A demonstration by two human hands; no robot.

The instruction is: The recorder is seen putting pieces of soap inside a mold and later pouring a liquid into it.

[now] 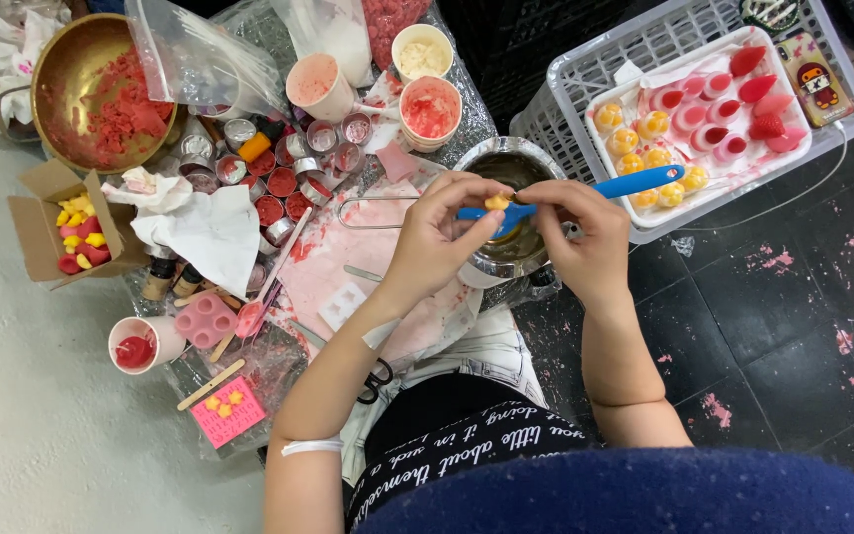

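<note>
The person is sitting over a messy work spot and holding both hands above a small metal pot [518, 213]. The left hand [437, 237] is pinching a tiny yellow piece [495, 202] with its fingers [481, 193] pressed together on it. The right hand [585, 232] is gripping a blue spatula [585, 190], its fingers closed around the middle of the handle. The spatula's wide end is sitting right under the yellow piece, just over the pot.

Behind the right hand, a white basket [565, 94] is holding a tray [635, 208] of little yellow and red shapes. To the left, a brass bowl [61, 69] is holding red crumbs. Small round tins [284, 183] with red filling are sitting near it. A cardboard box [37, 222] is holding more yellow and red bits. A pink mold [207, 318] and a cup of red liquid [137, 346] are lying close to the left arm.

Here is what I think could go wrong. The yellow piece is very small, so it could slip from the pinch and drop into the pot. The pot may be hot, and both hands are very close to its rim, so a finger could get burned. The long spatula handle is reaching over the tray, so a quick swing could bump the little shapes there.
</note>
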